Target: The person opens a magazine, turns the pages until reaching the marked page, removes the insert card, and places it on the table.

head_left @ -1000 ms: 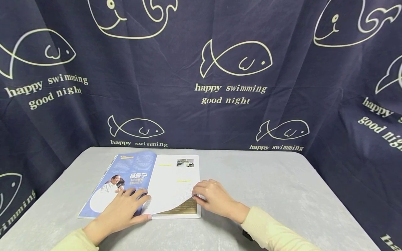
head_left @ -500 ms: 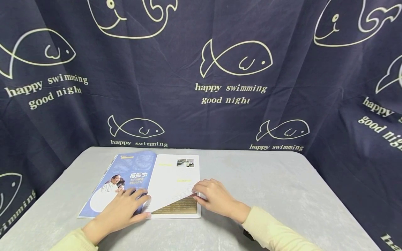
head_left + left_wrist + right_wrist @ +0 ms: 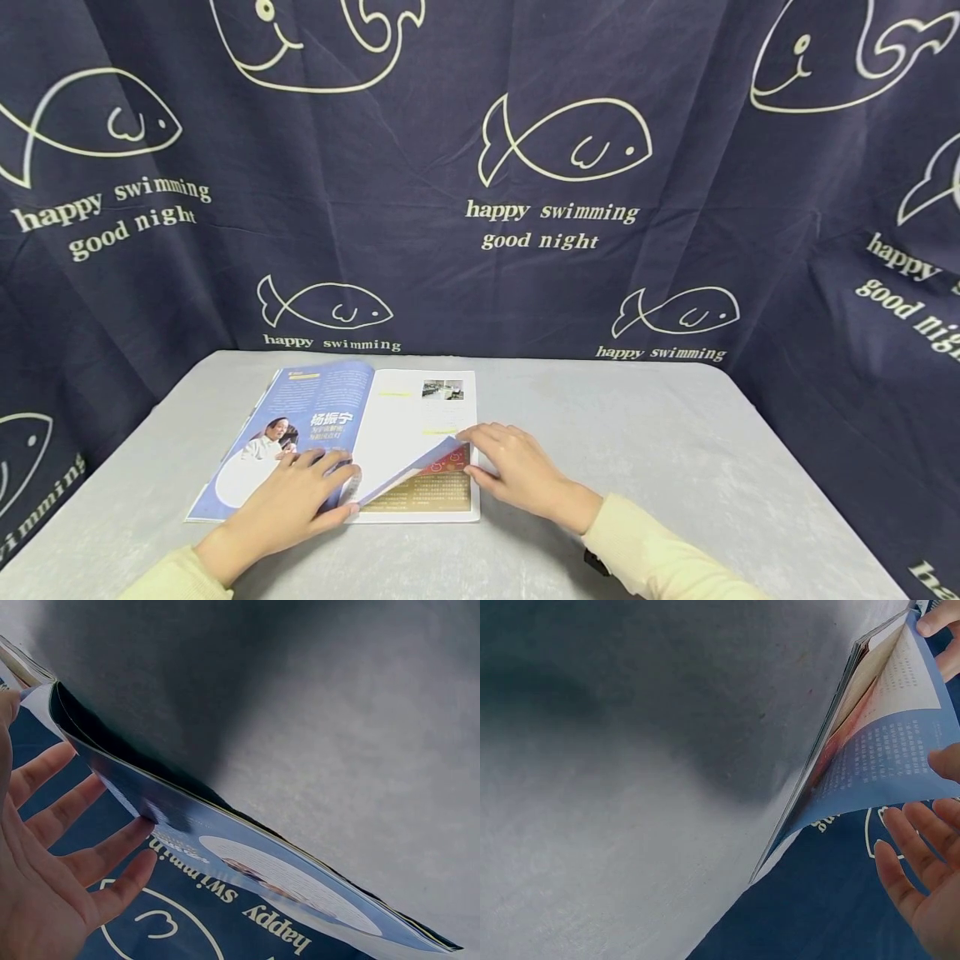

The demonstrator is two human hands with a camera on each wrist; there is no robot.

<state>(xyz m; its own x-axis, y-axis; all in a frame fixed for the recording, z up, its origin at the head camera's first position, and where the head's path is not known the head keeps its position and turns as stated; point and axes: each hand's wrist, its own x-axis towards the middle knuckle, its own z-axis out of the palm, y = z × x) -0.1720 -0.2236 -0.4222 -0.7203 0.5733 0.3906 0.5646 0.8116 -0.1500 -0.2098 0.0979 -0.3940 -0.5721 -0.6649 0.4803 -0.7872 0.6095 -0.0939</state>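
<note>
An open magazine (image 3: 408, 408) lies on the table, its left page blue with a photo of a person and its right page mostly white. My left hand (image 3: 288, 504) rests on the lower left page with fingers spread, the thumb by the spine's lower end. In the left wrist view the fingers of that left hand (image 3: 75, 847) lie extended over the page. My right hand (image 3: 517, 471) holds the lifted lower right corner of a page between thumb and fingers. The right wrist view shows the thumb against that page's blue underside (image 3: 885, 761). Red and brown pages show beneath.
The grey table (image 3: 637, 450) extends to the right of the magazine and in front of it. A dark blue curtain (image 3: 420, 275) with fish drawings hangs behind and at both sides. A small dark object (image 3: 596, 562) shows under the right sleeve.
The page's lower right corner has risen and folded back up and left, baring its blue underside and more of the red and brown pages. My left hand has hardly moved.
</note>
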